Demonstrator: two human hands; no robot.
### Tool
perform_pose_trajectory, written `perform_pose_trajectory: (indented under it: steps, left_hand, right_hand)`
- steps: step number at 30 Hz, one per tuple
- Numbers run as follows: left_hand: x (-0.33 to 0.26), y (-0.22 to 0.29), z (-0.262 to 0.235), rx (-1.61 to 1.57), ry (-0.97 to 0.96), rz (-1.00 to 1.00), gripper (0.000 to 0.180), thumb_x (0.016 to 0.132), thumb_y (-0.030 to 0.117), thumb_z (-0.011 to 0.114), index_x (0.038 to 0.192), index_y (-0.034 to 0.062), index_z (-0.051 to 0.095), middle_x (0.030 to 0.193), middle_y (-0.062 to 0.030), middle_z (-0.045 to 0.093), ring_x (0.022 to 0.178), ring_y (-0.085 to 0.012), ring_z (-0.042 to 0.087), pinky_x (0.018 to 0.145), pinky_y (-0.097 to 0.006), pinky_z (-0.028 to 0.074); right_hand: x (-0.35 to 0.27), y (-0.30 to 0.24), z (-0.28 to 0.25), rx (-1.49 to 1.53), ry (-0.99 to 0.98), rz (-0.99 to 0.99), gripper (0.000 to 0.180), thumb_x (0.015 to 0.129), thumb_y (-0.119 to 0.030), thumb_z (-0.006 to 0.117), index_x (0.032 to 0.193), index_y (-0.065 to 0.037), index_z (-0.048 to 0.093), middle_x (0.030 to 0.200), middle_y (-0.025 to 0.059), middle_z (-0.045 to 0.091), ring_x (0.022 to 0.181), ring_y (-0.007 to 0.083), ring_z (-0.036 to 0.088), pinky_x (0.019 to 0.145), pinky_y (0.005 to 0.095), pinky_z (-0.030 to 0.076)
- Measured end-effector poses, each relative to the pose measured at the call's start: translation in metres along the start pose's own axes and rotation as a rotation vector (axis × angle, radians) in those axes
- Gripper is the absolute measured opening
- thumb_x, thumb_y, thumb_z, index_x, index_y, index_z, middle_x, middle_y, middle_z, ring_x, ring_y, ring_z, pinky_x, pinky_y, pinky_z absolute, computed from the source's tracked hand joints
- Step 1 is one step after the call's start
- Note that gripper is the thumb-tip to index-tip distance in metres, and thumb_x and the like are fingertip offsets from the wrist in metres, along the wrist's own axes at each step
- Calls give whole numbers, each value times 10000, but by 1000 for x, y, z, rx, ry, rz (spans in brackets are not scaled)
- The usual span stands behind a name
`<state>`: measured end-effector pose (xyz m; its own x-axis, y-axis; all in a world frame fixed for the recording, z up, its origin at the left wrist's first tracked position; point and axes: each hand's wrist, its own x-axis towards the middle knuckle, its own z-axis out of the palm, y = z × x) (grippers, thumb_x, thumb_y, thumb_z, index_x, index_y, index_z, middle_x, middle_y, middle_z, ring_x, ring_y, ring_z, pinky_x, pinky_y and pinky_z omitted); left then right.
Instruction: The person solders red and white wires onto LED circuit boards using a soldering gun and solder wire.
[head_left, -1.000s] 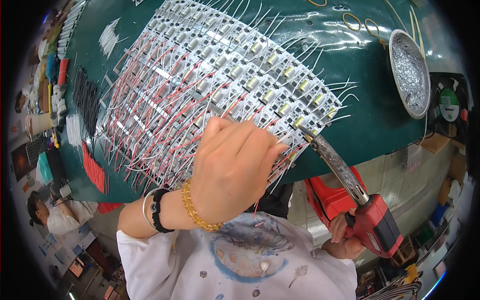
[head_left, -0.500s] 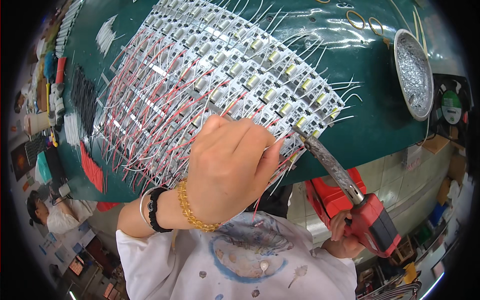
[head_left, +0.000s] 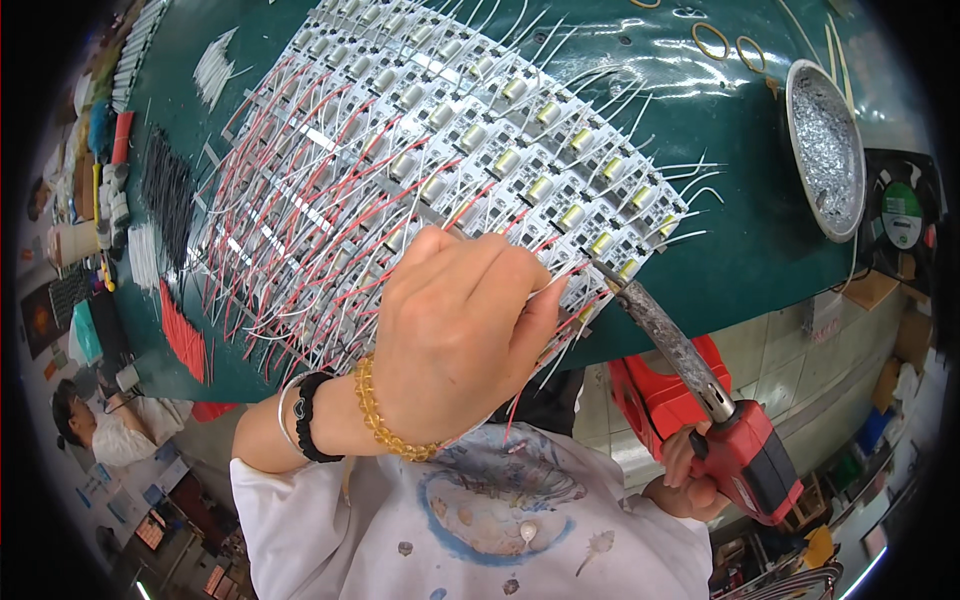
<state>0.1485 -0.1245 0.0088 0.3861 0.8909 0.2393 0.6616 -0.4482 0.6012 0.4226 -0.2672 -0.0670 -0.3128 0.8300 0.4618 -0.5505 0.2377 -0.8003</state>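
Note:
A large panel of white circuit boards [head_left: 540, 190] lies on the green table, with rows of small yellow-and-silver cylindrical parts and many red and white wires attached. My left hand [head_left: 460, 320] is over its near edge, thumb and forefinger pinched on a thin wire [head_left: 513, 412] whose red end hangs below the hand. My right hand [head_left: 690, 480] grips the red-and-black handle of a soldering gun [head_left: 680, 355]. The iron's dark tip touches or nearly touches the board just right of my left fingertips. My palm hides part of the near boards.
Bundles of black wires [head_left: 168, 195], red wires [head_left: 182, 335] and white wires [head_left: 212, 68] lie at the left. A metal bowl [head_left: 828, 150] with silvery contents stands at the right, near rubber bands [head_left: 711, 41]. Another person [head_left: 120, 430] sits at far left.
The soldering gun's handle has dropped slightly down and right, and its tip sits a little differently at the board. My left hand has hardly moved.

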Motion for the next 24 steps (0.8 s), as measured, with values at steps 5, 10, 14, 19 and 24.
perform_pose_trajectory:
  steps: [5,10,14,19,24]
  left_hand:
    - [-1,-1,0,7,10,-3,183,694,45,686,679,69,505,609,-45,482,533,-228,454,558,-336,340]
    - [-1,1,0,2,13,-7,183,696,50,685,673,69,505,598,-44,480,521,-228,451,557,-336,339]
    - [0,1,1,-7,13,-4,183,695,49,685,674,68,505,595,-42,480,515,-226,451,557,-336,338]
    - [2,3,-2,20,-7,-24,147,670,12,724,683,66,587,611,-28,562,521,-192,497,534,-305,348]
    - [5,3,0,7,22,-18,145,669,11,722,684,65,588,612,-29,564,526,-195,501,533,-307,348]
  right_hand:
    - [0,-17,30,26,312,255,316,592,88,613,513,-77,356,554,86,476,460,113,451,388,220,289]
    - [15,-30,29,-399,302,452,251,756,-38,612,653,-4,385,613,37,495,462,115,458,385,206,314]
    - [16,-31,33,-364,337,391,196,787,-61,584,716,0,412,630,40,502,489,127,474,422,214,341]
    - [18,-26,38,-298,385,282,133,839,-98,536,821,6,456,658,46,513,534,147,499,482,226,384]
    - [22,-25,40,-257,427,166,153,890,-135,489,926,13,500,686,52,524,579,167,525,543,239,428]
